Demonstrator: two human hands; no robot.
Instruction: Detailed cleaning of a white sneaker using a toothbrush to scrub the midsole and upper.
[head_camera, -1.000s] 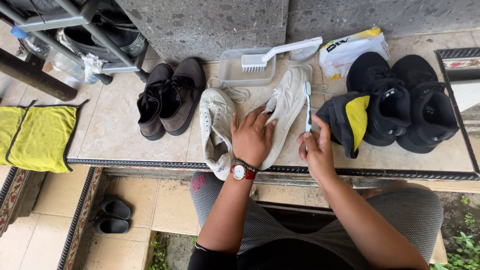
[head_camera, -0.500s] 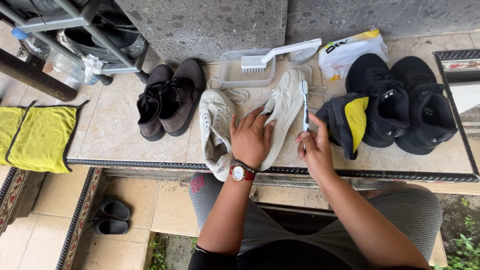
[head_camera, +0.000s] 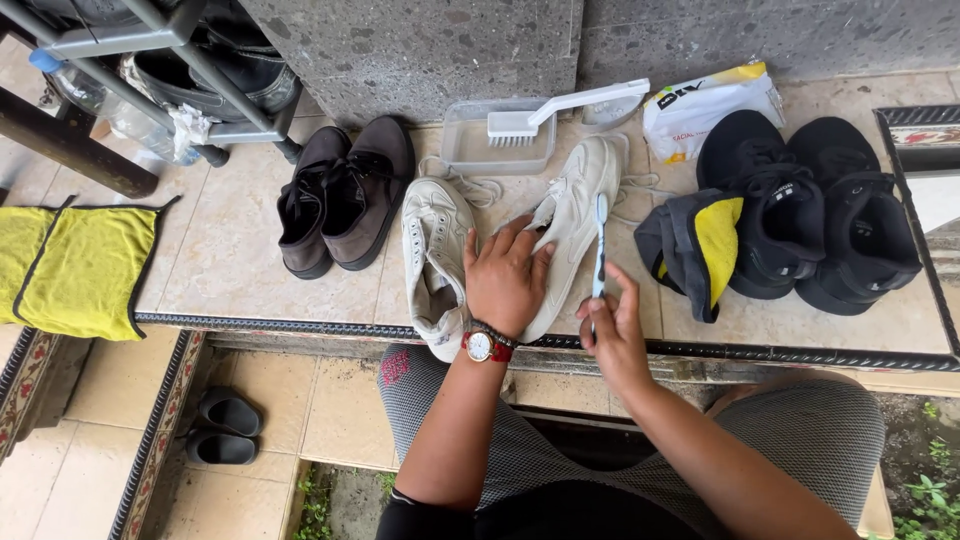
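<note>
Two hands at work: left hand (head_camera: 507, 277) spread flat, palm down on white shoe (head_camera: 568, 225); right hand (head_camera: 612, 325) pinched shut around toothbrush (head_camera: 600, 245). Toothbrush upright, head pointing away, against shoe's side just right of left hand. Shoe lying lengthwise, toe away, on surface (head_camera: 230, 255).

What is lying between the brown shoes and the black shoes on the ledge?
In the head view, between the brown shoes and the black shoes: two white sneakers, then a grey-and-yellow cloth.

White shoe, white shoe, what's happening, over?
Left hand flat on white shoe, pinning it. Right hand holds toothbrush against its side. Other white shoe alongside. Nothing blocking.
</note>
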